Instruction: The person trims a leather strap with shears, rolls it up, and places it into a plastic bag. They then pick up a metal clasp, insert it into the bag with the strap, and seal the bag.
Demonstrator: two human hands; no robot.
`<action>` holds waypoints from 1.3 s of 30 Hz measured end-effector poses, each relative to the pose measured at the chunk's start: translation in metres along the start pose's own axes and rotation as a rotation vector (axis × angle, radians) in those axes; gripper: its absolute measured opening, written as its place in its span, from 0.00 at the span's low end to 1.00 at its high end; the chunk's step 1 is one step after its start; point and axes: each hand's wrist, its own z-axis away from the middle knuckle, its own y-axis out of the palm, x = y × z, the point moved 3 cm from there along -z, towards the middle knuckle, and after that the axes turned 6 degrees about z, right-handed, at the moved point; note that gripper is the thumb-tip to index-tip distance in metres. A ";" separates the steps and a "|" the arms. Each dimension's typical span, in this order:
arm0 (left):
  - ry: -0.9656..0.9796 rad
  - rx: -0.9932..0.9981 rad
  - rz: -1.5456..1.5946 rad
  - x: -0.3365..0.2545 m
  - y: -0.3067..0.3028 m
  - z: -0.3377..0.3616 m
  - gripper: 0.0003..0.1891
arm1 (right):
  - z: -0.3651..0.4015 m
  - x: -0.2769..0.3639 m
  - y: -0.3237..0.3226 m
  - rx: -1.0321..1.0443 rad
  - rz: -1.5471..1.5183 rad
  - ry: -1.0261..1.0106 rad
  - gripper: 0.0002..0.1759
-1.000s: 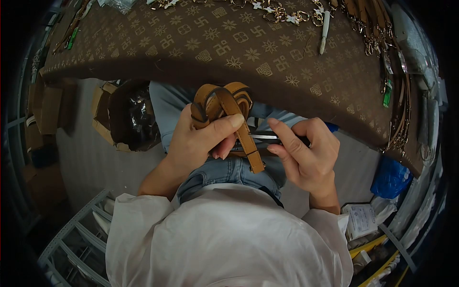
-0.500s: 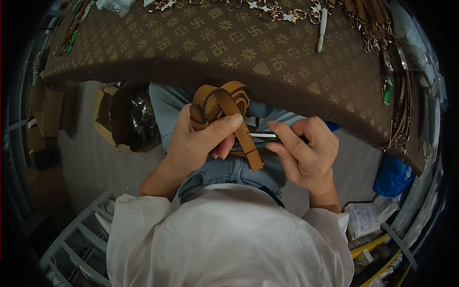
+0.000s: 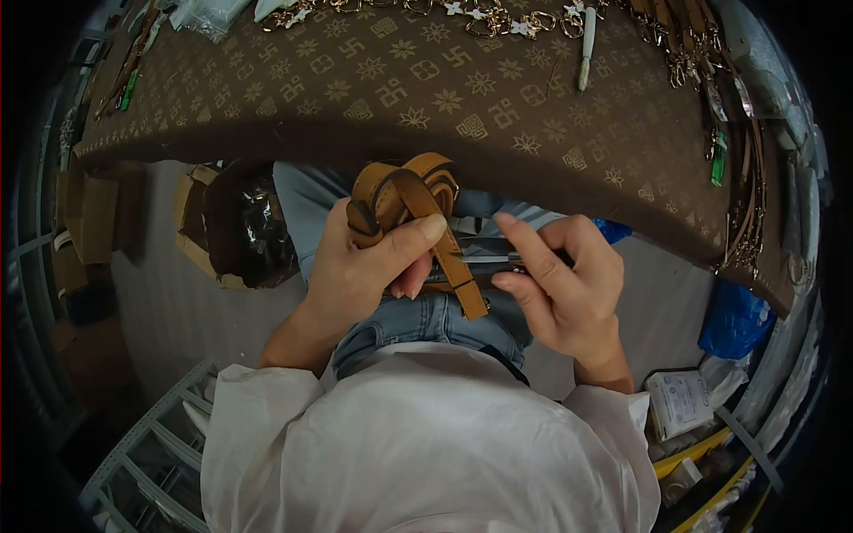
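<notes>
My left hand [image 3: 378, 258] is closed round a coiled tan leather strap [image 3: 410, 191], its thumb pressing on the crossing layers. The strap's stitched end [image 3: 471, 300] hangs down to the right over my lap. My right hand [image 3: 569, 280] is closed on what looks like a pair of scissors [image 3: 486, 259], with slim metal blades pointing left right at the strap's edge. Index finger and thumb stand apart, and the curled fingers hide most of the handles.
A brown patterned cloth covers the table [image 3: 355, 107] in front. On it lie gold chains [image 3: 498, 22], a white-handled brush [image 3: 586, 49] and hanging straps with clasps [image 3: 684, 53]. An open carton [image 3: 200, 222] stands at left, a blue bag [image 3: 736, 320] at right.
My right index finger has lifted away from the thumb, and the scissors appear opened wider, the bright blade turned. My left hand still holds the strap. The view has shifted slightly.
</notes>
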 end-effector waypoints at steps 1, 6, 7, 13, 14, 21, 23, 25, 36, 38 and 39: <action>0.000 -0.002 -0.004 -0.001 0.000 0.000 0.09 | 0.001 0.002 0.004 0.024 0.012 -0.049 0.24; -0.022 -0.032 -0.017 -0.003 0.001 0.002 0.09 | 0.000 0.002 0.005 0.014 0.024 -0.069 0.24; -0.022 -0.031 -0.017 -0.003 0.001 0.002 0.09 | 0.000 0.002 0.005 0.010 0.026 -0.073 0.24; -0.027 0.012 0.026 0.000 0.001 0.001 0.09 | 0.001 0.003 0.003 0.004 0.033 -0.065 0.23; -0.029 0.009 0.028 0.000 0.002 0.001 0.08 | 0.001 0.003 0.003 0.002 0.033 -0.062 0.22; 0.018 -0.032 -0.029 -0.004 0.004 0.003 0.09 | 0.002 -0.006 -0.001 -0.046 -0.007 -0.052 0.21; 0.030 -0.025 -0.015 -0.004 0.003 0.003 0.09 | 0.002 -0.021 -0.011 -0.220 0.053 0.211 0.20; 0.041 -0.016 -0.002 -0.005 0.003 0.003 0.09 | 0.003 -0.044 -0.019 -0.319 0.172 0.353 0.18; 0.110 -0.048 -0.131 0.000 0.010 0.002 0.07 | -0.007 -0.015 0.011 0.057 -0.485 0.172 0.09; 0.174 -0.040 -0.155 0.000 0.010 0.002 0.05 | -0.004 -0.005 0.030 0.120 -0.520 0.190 0.08; 0.240 -0.042 -0.174 0.000 0.009 0.004 0.04 | -0.002 -0.002 0.038 0.194 -0.559 0.200 0.07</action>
